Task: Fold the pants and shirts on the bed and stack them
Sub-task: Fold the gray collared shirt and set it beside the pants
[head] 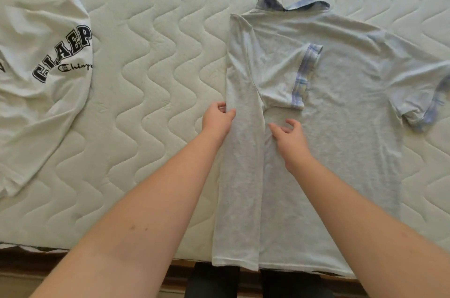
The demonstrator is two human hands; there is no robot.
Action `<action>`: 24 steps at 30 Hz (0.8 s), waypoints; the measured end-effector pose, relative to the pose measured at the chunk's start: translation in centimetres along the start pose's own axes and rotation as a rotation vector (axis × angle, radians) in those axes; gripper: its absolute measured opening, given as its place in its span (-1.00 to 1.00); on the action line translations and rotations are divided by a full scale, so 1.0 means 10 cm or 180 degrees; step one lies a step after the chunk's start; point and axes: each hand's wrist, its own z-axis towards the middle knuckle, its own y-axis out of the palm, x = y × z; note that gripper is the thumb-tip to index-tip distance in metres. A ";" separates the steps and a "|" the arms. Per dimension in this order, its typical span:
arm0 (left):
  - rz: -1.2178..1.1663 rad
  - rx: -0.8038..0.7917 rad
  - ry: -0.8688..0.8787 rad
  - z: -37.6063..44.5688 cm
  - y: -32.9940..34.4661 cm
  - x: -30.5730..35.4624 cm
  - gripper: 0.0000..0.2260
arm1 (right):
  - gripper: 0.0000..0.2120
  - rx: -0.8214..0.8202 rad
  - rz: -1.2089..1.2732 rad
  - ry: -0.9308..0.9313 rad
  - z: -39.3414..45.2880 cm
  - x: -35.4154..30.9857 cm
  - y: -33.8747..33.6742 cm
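A pale quilted mattress (151, 59) (stitched in wavy lines) fills most of the view. Along its near edge runs a strip of brown wooden floor (22, 271), partly shadowed.

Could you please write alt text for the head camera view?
A person's left hand grips the folded edge of a grey shirt on a quilted mattress while the right hand rests on it; a white printed shirt lies unfolded at left.

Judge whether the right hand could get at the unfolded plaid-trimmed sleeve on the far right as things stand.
Probably yes. The right hand rests on the grey shirt, fingers loosely curled and holding nothing, and only flat fabric lies between it and the unfolded sleeve.
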 end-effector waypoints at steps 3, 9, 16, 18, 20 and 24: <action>-0.0042 0.0014 0.0051 0.23 -0.01 0.20 -0.71 | -0.35 0.0222 0.0254 0.0035 0.14 -0.10 -0.03; 0.1345 -0.0014 0.1145 0.82 -0.04 0.90 -0.61 | -0.33 0.0494 0.0875 0.0211 0.56 -0.43 -0.14; 0.3374 -0.0554 0.2228 1.53 0.16 1.80 -0.59 | -0.34 0.0503 0.0782 0.0367 0.86 -0.65 -0.25; 0.4049 -0.0753 0.2264 1.65 0.23 1.96 -0.66 | -0.45 0.0409 0.0690 0.0390 0.84 -0.65 -0.27; 0.4555 -0.0828 0.2335 1.70 0.31 2.10 -0.72 | -0.63 0.0220 0.0544 0.0322 0.78 -0.61 -0.30; 0.4758 -0.0874 0.2210 1.72 0.47 2.27 -0.79 | -0.94 0.0220 -0.0088 0.0030 0.70 -0.51 -0.38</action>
